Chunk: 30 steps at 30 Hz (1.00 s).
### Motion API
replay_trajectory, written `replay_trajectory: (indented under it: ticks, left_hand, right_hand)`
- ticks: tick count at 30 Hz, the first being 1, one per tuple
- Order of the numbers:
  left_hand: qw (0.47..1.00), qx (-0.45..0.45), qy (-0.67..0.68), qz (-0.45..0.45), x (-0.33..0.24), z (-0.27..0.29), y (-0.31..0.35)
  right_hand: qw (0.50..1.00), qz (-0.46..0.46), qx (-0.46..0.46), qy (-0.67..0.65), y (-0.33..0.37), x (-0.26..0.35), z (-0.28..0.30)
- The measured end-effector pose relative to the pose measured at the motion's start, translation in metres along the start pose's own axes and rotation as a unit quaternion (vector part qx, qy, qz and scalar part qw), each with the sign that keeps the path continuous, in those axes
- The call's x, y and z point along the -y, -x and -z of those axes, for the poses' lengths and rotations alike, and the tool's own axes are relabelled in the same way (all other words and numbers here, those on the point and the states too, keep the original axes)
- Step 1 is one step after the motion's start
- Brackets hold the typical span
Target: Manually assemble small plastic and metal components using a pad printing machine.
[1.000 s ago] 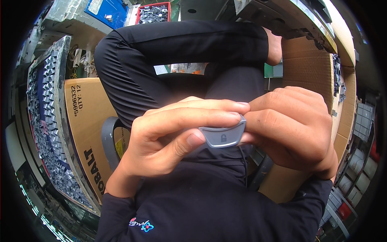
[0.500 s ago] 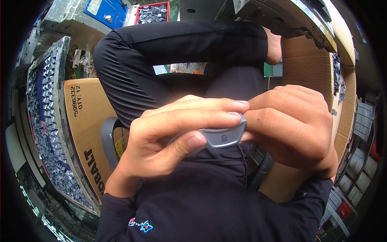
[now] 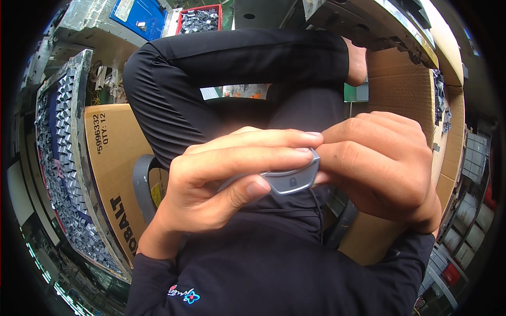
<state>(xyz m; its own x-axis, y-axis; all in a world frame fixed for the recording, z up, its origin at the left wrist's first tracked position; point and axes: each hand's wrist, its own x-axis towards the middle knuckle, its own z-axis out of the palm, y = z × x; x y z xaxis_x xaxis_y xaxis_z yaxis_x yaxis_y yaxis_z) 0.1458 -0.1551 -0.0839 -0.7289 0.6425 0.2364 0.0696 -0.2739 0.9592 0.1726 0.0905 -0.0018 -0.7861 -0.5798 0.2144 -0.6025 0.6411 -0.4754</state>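
Note:
A smooth grey part with a flared end, a pale rim and a small padlock symbol is held above my lap. My left hand wraps it from the left, fingers stretched over the top and thumb pressing the near side. Most of the part's body is hidden behind those fingers. My right hand is curled at the right end of the part, with a fingertip showing just beneath that end. What the other right fingers grip is out of sight.
On the left, a tray of many small metal pieces stands beside a cardboard box. Ahead are a blue panel and a red bin of metal pieces. A cardboard carton and a metal edge flank my right.
Both hands have shifted very slightly left with the grey part, which has tilted a little. The grip looks the same.

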Motion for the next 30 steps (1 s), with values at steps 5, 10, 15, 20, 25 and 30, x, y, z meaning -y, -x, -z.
replay_trajectory:
  ticks: [5, 10, 15, 20, 25, 30]
  left_hand:
    - [0.999, -0.019, 0.025, 0.037, -0.003, 0.001, 0.004]
    - [1.0, -0.007, 0.026, 0.007, 0.0, 0.002, 0.004]
    - [0.999, 0.02, -0.005, -0.028, 0.005, 0.005, 0.004]
    - [1.0, 0.008, 0.021, -0.017, 0.005, 0.001, 0.005]
    - [0.997, -0.023, 0.066, -0.025, 0.005, -0.004, 0.004]
    - [0.998, -0.016, 0.048, -0.032, 0.005, -0.002, 0.002]
  right_hand:
    - [1.0, 0.004, -0.023, -0.01, 0.0, -0.007, -0.003]
    - [0.998, 0.007, -0.053, -0.029, 0.0, -0.008, -0.006]
    - [0.998, 0.015, -0.042, -0.034, 0.0, -0.01, -0.005]
    - [0.999, -0.002, -0.027, -0.026, 0.0, -0.006, -0.002]
    - [0.999, 0.0, -0.028, -0.02, 0.001, -0.005, -0.004]
    - [0.999, -0.008, -0.03, -0.024, 0.001, -0.007, -0.003]
